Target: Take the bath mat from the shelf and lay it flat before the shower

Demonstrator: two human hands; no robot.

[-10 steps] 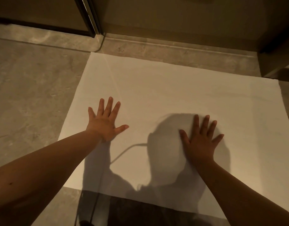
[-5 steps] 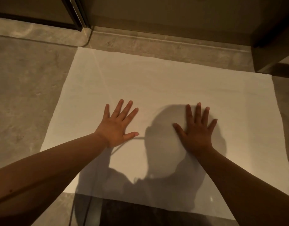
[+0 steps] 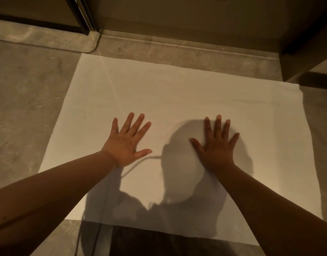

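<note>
I am pressing both palms down on the white bath mat (image 3: 177,100), which is lying spread across the middle of the frame on the grey tiled floor (image 3: 24,100), its far edge just short of the shower threshold (image 3: 177,50) along the top; my left hand (image 3: 126,143) and right hand (image 3: 217,145) are lying open, fingers splayed, gripping nothing, likely to flatten the cloth; the mat is looking smooth, rectangular, unwrinkled, with my shadow falling over its lower part.

A white bath mat (image 3: 177,100) is spread flat on the tiled floor (image 3: 26,100) at frame centre, with the left hand (image 3: 126,143) and right hand (image 3: 217,145) pressed palm-down, fingers splayed, upon it
</note>
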